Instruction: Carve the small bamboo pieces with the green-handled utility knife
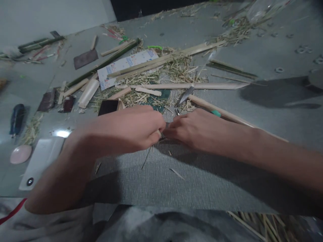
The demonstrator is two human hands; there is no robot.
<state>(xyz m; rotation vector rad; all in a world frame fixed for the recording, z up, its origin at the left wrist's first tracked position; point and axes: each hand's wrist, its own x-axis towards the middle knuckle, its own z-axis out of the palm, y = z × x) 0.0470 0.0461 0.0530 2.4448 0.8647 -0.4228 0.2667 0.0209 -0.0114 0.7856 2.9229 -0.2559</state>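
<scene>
My left hand (136, 127) and my right hand (196, 129) meet fingertip to fingertip over a grey woven mat (156, 181). Both are closed around something small and thin between them, apparently a bamboo sliver (146, 160) that pokes out below the left fingers. The exact piece in the fingers is hidden. A knife blade (185, 95) and a long bamboo stick with a green band (222, 112) lie just behind my right hand. A dark phone (108, 107) lies behind my left hand.
Split bamboo strips (161, 62), shavings (151, 95) and a printed card (126, 65) cover the table's middle. A cleaver (85, 57) lies at the back left. A white phone (41, 159), pink stone (20, 154) and blue tool (16, 118) sit left.
</scene>
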